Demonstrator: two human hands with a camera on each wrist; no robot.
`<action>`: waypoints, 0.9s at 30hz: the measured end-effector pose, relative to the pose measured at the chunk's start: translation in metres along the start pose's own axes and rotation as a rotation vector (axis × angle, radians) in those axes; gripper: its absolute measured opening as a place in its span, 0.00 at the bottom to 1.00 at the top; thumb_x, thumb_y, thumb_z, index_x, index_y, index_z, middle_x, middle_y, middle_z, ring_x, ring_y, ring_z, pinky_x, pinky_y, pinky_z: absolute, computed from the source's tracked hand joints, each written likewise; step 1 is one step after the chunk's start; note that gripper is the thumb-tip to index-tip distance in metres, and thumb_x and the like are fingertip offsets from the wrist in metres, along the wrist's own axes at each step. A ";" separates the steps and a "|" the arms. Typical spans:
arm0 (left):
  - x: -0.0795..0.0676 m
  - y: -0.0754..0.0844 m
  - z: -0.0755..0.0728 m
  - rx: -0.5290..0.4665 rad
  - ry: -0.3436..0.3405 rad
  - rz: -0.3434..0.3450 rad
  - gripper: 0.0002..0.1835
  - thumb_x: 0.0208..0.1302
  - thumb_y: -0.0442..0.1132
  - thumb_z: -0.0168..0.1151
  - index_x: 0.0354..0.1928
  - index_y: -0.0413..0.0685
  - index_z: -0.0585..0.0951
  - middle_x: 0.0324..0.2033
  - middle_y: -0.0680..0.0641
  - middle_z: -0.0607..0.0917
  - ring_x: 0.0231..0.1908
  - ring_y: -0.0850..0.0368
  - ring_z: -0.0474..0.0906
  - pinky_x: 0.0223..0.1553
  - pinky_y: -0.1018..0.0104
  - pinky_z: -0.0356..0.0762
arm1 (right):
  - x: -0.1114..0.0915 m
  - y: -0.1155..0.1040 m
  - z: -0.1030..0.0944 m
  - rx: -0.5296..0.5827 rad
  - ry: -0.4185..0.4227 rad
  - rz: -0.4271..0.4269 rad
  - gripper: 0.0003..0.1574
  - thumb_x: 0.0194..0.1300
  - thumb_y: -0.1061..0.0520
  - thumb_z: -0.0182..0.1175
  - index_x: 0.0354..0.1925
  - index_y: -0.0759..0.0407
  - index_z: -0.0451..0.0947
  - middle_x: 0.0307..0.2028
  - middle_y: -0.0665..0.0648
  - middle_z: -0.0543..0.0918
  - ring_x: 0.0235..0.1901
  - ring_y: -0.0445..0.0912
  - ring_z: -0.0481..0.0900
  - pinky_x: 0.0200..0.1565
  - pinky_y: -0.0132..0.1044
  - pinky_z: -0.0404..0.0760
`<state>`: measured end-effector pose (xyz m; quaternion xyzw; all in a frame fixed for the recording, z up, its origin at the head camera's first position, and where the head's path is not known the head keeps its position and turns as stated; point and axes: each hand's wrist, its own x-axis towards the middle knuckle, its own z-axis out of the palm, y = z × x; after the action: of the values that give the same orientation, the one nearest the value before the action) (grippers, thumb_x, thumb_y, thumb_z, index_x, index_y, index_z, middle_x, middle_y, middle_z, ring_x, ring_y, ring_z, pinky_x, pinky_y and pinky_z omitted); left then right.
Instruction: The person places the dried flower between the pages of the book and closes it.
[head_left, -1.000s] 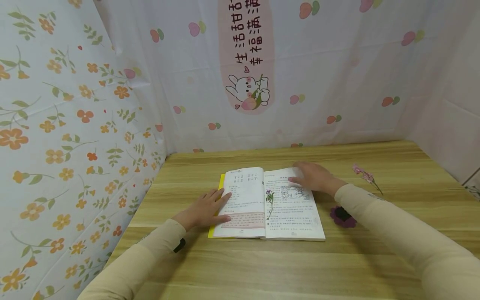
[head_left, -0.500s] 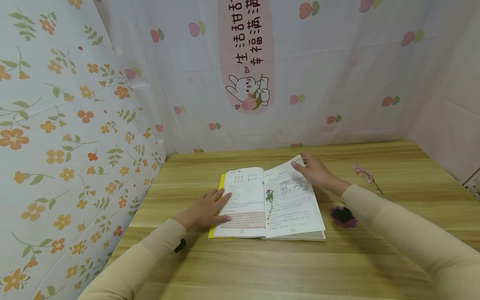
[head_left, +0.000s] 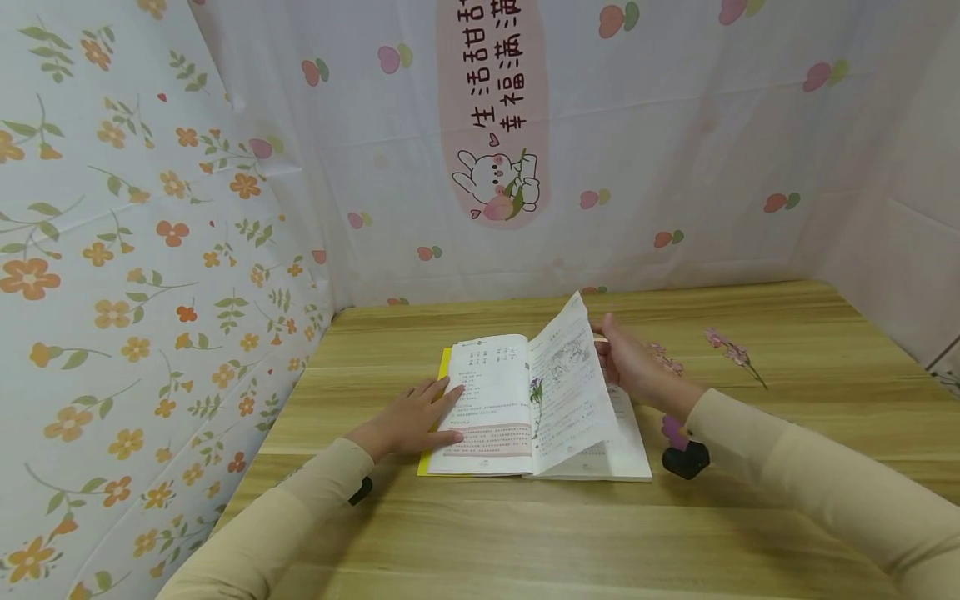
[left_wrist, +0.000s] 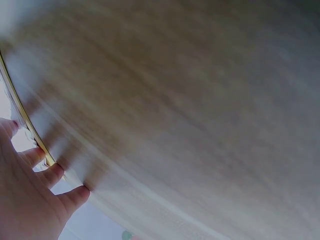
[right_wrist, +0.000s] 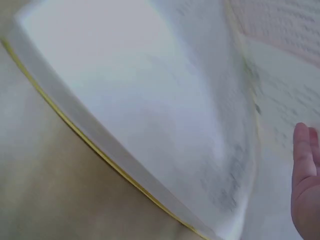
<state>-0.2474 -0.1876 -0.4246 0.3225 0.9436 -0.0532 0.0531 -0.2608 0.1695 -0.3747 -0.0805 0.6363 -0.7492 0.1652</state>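
An open book (head_left: 491, 450) with a yellow cover lies on the wooden table. My left hand (head_left: 408, 417) rests spread on its left page, the fingers over the outer edge in the left wrist view. One right-hand page (head_left: 573, 392) stands up at a slant, turned partway toward the left. Behind it is my right hand (head_left: 633, 362), thumb up, fingers extended against the page's back side. In the right wrist view those fingers (right_wrist: 302, 155) look straight. A small purple flower with a green stem (head_left: 537, 400) lies along the book's inner fold.
Pink flower sprigs lie right of the book, one in the open (head_left: 731, 350) and another (head_left: 666, 358) behind the right hand. A purple bloom (head_left: 675, 431) shows beside the right sleeve, partly covered by a dark object (head_left: 686, 460). A patterned curtain (head_left: 637, 167) hangs behind the table.
The right hand has lifted the right page by its upper corner and swung it up toward the left, its fingers now behind the page. The left hand has stayed in place.
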 end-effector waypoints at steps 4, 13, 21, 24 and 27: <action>0.001 -0.001 0.001 -0.007 -0.006 -0.001 0.45 0.52 0.75 0.30 0.68 0.59 0.44 0.66 0.44 0.51 0.63 0.46 0.48 0.57 0.48 0.51 | -0.007 0.013 0.011 0.033 -0.046 0.022 0.45 0.61 0.31 0.31 0.63 0.61 0.50 0.36 0.57 0.76 0.31 0.45 0.77 0.31 0.37 0.75; 0.001 -0.004 0.005 -0.033 0.000 0.001 0.46 0.51 0.75 0.30 0.68 0.60 0.43 0.66 0.44 0.50 0.63 0.45 0.46 0.57 0.47 0.49 | -0.013 0.033 0.032 -0.207 -0.166 -0.031 0.33 0.68 0.46 0.42 0.66 0.58 0.51 0.55 0.66 0.68 0.49 0.51 0.72 0.45 0.43 0.72; 0.001 -0.003 0.004 -0.019 0.010 0.007 0.45 0.52 0.75 0.30 0.68 0.60 0.43 0.66 0.45 0.50 0.63 0.46 0.46 0.57 0.48 0.50 | -0.020 0.043 0.053 -0.681 -0.248 -0.214 0.44 0.57 0.43 0.56 0.67 0.41 0.47 0.64 0.54 0.56 0.59 0.51 0.61 0.52 0.44 0.65; 0.000 -0.003 0.004 -0.016 0.011 0.010 0.45 0.53 0.74 0.30 0.68 0.59 0.44 0.66 0.44 0.50 0.63 0.45 0.47 0.57 0.47 0.50 | -0.021 0.046 0.058 -0.841 -0.269 -0.259 0.49 0.53 0.39 0.58 0.67 0.39 0.44 0.65 0.50 0.52 0.60 0.48 0.57 0.54 0.45 0.63; 0.000 -0.003 0.004 -0.010 0.012 0.013 0.44 0.53 0.74 0.31 0.68 0.58 0.45 0.66 0.44 0.50 0.63 0.45 0.47 0.57 0.47 0.50 | -0.020 0.051 0.062 -0.952 -0.299 -0.305 0.52 0.52 0.37 0.58 0.68 0.42 0.43 0.67 0.49 0.46 0.63 0.44 0.49 0.56 0.43 0.59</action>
<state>-0.2493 -0.1902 -0.4285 0.3288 0.9420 -0.0464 0.0494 -0.2139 0.1124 -0.4116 -0.3446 0.8571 -0.3725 0.0882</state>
